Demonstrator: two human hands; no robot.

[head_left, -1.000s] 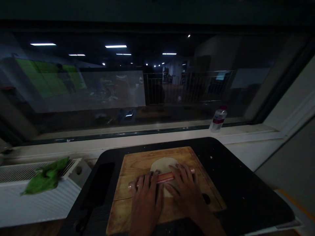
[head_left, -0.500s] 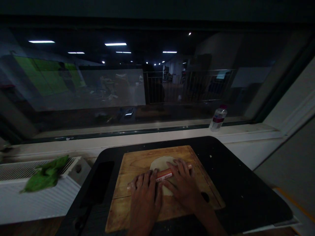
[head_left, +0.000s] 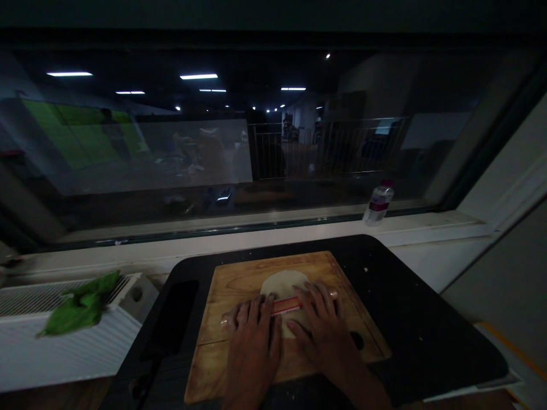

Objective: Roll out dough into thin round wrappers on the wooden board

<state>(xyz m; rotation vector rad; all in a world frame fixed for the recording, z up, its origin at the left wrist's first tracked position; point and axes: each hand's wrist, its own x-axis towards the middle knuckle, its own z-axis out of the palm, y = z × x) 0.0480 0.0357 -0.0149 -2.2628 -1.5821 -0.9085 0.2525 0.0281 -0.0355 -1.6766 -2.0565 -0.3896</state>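
A flat round of pale dough [head_left: 284, 280] lies on a wooden cutting board [head_left: 239, 273]. Across it runs a wooden rolling pin [head_left: 286, 306] with a red and white label round its middle. My left hand [head_left: 251, 341] is laid over the pin's left part, fingers curved across the top. Over the right part, my right hand [head_left: 322, 324] grips it in the same way, its thumb reaching low over the dough. Only the label and the two ends of the pin show. Both hands hide part of the dough.
The board rests on a black table [head_left: 410, 319] dotted with white crumbs. A dark, flat rectangular object [head_left: 173, 316] lies left of the board. A plastic bottle [head_left: 378, 205] stands on the windowsill. A green cloth [head_left: 81, 307] drapes over the radiator [head_left: 77, 353].
The rolling pin has turned, so its label shows a different side. My right hand and the pin's right end have shifted slightly toward me; my left hand stays nearly in place.
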